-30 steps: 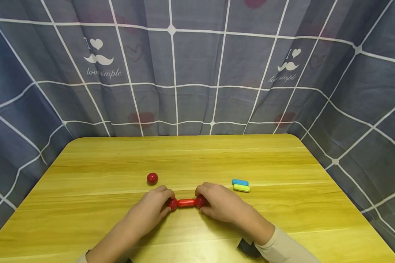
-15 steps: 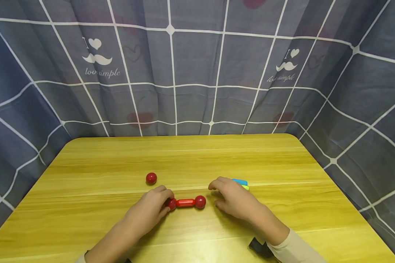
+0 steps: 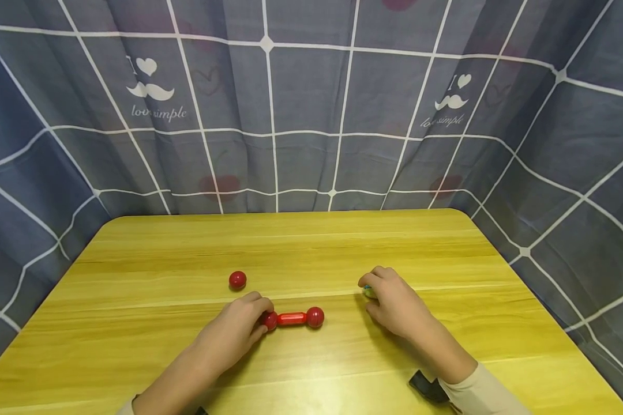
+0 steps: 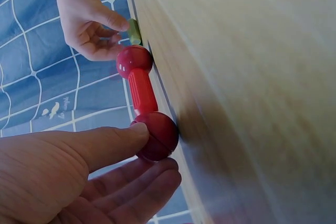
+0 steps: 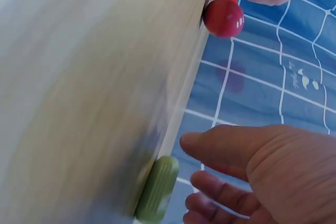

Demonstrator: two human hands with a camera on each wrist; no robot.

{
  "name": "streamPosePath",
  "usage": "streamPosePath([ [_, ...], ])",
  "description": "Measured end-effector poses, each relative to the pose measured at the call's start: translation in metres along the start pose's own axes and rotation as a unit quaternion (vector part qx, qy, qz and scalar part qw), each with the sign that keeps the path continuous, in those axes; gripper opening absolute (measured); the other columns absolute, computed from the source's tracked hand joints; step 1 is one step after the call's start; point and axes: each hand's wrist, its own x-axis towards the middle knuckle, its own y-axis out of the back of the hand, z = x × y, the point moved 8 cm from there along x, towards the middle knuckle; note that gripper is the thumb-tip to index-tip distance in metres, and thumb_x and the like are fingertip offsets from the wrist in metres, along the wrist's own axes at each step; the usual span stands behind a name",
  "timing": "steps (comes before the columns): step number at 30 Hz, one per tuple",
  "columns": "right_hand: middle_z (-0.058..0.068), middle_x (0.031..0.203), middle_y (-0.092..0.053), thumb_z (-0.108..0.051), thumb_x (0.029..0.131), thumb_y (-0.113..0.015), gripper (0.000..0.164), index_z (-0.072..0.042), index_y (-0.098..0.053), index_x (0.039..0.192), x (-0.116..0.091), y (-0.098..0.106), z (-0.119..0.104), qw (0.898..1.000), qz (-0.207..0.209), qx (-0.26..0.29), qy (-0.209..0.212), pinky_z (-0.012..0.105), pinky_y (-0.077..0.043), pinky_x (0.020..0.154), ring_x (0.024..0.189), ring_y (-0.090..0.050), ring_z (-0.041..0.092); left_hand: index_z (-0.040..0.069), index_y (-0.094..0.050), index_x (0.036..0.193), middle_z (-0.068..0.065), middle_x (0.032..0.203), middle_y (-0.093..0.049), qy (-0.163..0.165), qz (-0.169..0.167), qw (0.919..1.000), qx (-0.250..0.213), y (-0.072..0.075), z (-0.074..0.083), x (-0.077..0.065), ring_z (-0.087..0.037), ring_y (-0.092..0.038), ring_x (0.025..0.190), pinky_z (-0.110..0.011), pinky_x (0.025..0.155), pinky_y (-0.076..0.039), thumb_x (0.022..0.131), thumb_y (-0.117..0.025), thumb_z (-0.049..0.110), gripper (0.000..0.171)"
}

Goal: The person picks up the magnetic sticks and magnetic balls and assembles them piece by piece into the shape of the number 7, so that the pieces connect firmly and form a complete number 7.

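A red rod [image 3: 292,318] lies on the table with a red ball at each end. My left hand [image 3: 236,325] pinches the left ball [image 4: 157,137] between thumb and fingers. The right ball [image 3: 315,317] is free of any hand. Farther right, my right hand [image 3: 394,302] hovers over a yellow-green rod [image 5: 158,190] and a blue rod [image 3: 367,287], mostly hiding both in the head view. In the right wrist view its thumb and fingers are spread apart, close beside the yellow-green rod, and do not grip it.
A loose red ball [image 3: 237,280] sits behind my left hand on the wooden table [image 3: 291,242]. A grey-blue checked curtain [image 3: 311,104] stands along the table's back and sides.
My right hand has let go of the right ball and moved right to the blue and yellow-green rods. The left hand keeps its pinch on the left ball.
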Motion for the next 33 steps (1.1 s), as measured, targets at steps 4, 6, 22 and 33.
streamPosePath([
  [4, 0.002, 0.089, -0.061, -0.005, 0.070, -0.083, 0.032, -0.008, -0.068, 0.098, -0.004, 0.004, 0.010, 0.999, 0.004, -0.017, -0.030, 0.036, -0.051, 0.073, 0.083, -0.057, 0.022, 0.011, -0.067, 0.092, 0.005, 0.085, -0.057, 0.001, -0.001, 1.0000, 0.001, 0.000, 0.001, 0.000, -0.007, -0.056, 0.078, -0.025, 0.069, -0.053, 0.079, -0.080, 0.004, 0.020],
  [6, 0.001, 0.086, -0.061, -0.007, 0.071, -0.084, 0.030, -0.009, -0.069, 0.096, -0.006, 0.005, 0.014, 0.999, -0.001, -0.028, -0.042, 0.036, -0.050, 0.071, 0.080, -0.056, 0.021, 0.011, -0.067, 0.092, 0.005, 0.085, -0.057, 0.001, -0.001, 1.0000, 0.000, 0.001, 0.001, 0.000, -0.008, -0.056, 0.078, -0.024, 0.069, -0.053, 0.079, -0.080, 0.003, 0.020],
  [22, -0.003, 0.079, -0.055, -0.005, 0.076, -0.081, 0.023, -0.010, -0.070, 0.095, -0.011, -0.002, 0.023, 0.992, -0.064, -0.009, -0.109, 0.031, -0.048, 0.066, 0.070, -0.049, 0.013, 0.011, -0.066, 0.092, 0.005, 0.085, -0.057, -0.003, 0.005, 1.0000, 0.007, 0.001, 0.000, 0.000, -0.007, -0.055, 0.077, -0.024, 0.069, -0.053, 0.079, -0.080, 0.003, 0.021],
  [33, -0.004, 0.079, -0.056, -0.007, 0.077, -0.081, 0.020, -0.015, -0.066, 0.087, -0.014, -0.006, 0.016, 0.989, -0.093, 0.014, -0.116, 0.030, -0.048, 0.064, 0.070, -0.051, 0.010, 0.011, -0.066, 0.092, 0.005, 0.085, -0.057, 0.003, -0.001, 1.0000, 0.009, 0.000, 0.000, 0.001, -0.007, -0.056, 0.078, -0.024, 0.070, -0.053, 0.079, -0.080, 0.002, 0.021],
])
